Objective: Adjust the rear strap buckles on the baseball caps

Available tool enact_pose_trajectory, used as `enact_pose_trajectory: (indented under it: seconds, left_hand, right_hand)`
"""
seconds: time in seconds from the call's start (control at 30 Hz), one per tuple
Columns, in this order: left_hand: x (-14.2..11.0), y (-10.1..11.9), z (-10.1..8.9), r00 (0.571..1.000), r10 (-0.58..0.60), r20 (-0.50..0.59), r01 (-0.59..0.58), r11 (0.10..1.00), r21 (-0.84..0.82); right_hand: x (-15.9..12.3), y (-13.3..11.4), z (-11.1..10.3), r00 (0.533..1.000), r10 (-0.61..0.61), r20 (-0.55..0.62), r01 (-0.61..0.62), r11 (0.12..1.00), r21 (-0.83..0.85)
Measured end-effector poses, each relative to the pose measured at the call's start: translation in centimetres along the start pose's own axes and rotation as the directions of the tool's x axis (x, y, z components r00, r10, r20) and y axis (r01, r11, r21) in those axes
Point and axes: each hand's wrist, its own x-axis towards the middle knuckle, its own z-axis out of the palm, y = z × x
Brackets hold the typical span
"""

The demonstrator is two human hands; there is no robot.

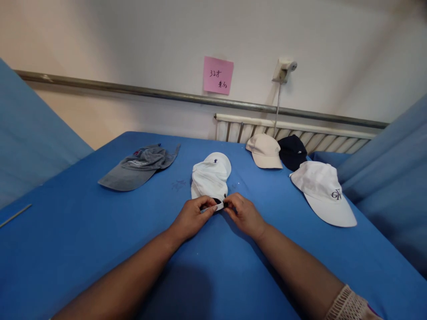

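Note:
A white cap point(211, 178) lies folded flat in the middle of the blue table point(83, 249), its back strap toward me. My left hand point(191, 216) pinches the white strap at the cap's near edge. My right hand point(243, 214) pinches the same strap from the other side, at its dark buckle. Both hands rest on the cloth, fingertips almost meeting.
A grey cap point(138, 168) lies at the left. A beige cap point(265, 151), a dark navy cap point(292, 152) and a white cap with a logo point(325, 192) lie at the right. Behind are a radiator point(300, 133), a wall rail and a pink note point(218, 75).

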Motion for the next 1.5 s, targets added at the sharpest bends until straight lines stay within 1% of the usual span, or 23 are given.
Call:
enact_pose_trajectory:
  seconds: [0.17,0.33,0.5,0.73,0.9,1.1,1.33,1.5]
  left_hand:
    - [-0.03,-0.06,-0.07,1.000,0.005,0.006,-0.005,1.000,0.027]
    - [-0.13,0.10,-0.13,1.000,0.011,0.022,-0.012,0.999,0.046]
    - [-0.17,0.34,-0.18,0.999,0.039,0.037,-0.041,0.997,0.067]
    - [-0.20,0.02,-0.10,0.996,0.086,-0.016,-0.084,0.992,0.090]
    - [-0.16,-0.18,-0.17,0.995,0.099,0.002,-0.098,0.986,0.137]
    - [-0.10,-0.32,-0.33,0.990,0.133,0.055,-0.142,0.970,0.196]
    - [-0.04,-0.37,-0.27,0.983,0.175,0.060,-0.184,0.956,0.229]
    - [-0.05,-0.31,-0.10,0.987,0.156,0.023,-0.158,0.964,0.215]
  right_hand:
    - [-0.04,-0.17,-0.35,0.999,-0.040,-0.023,0.039,0.998,-0.056]
    - [0.03,-0.14,-0.60,0.999,-0.046,0.008,0.046,0.994,-0.095]
    - [0.19,-0.08,-0.70,0.999,-0.034,0.040,0.037,0.996,-0.079]
    - [0.13,-0.04,-0.61,0.998,-0.050,0.040,0.052,0.997,-0.064]
    - [0.12,-0.03,-0.45,0.998,-0.053,0.029,0.055,0.995,-0.085]
    - [0.10,0.05,-0.37,0.998,-0.038,0.046,0.042,0.995,-0.092]
    - [0.14,-0.13,-0.41,0.998,-0.027,0.051,0.032,0.995,-0.095]
    - [0.14,-0.19,-0.35,0.998,-0.029,0.050,0.034,0.995,-0.093]
